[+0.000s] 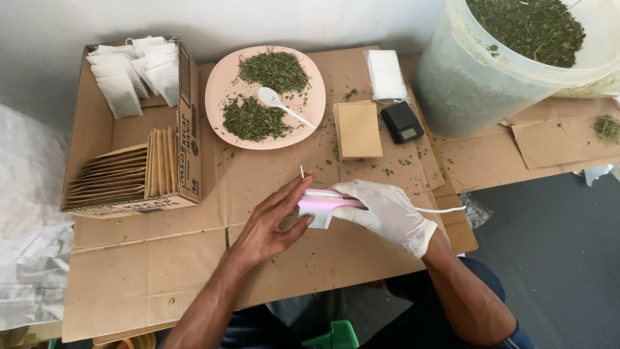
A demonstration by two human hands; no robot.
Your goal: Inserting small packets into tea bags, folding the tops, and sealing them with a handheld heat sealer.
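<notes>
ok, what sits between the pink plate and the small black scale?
Head view: a stack of tan paper envelopes lies between the pink plate and the black scale, on cardboard strewn with herb flakes.
</notes>
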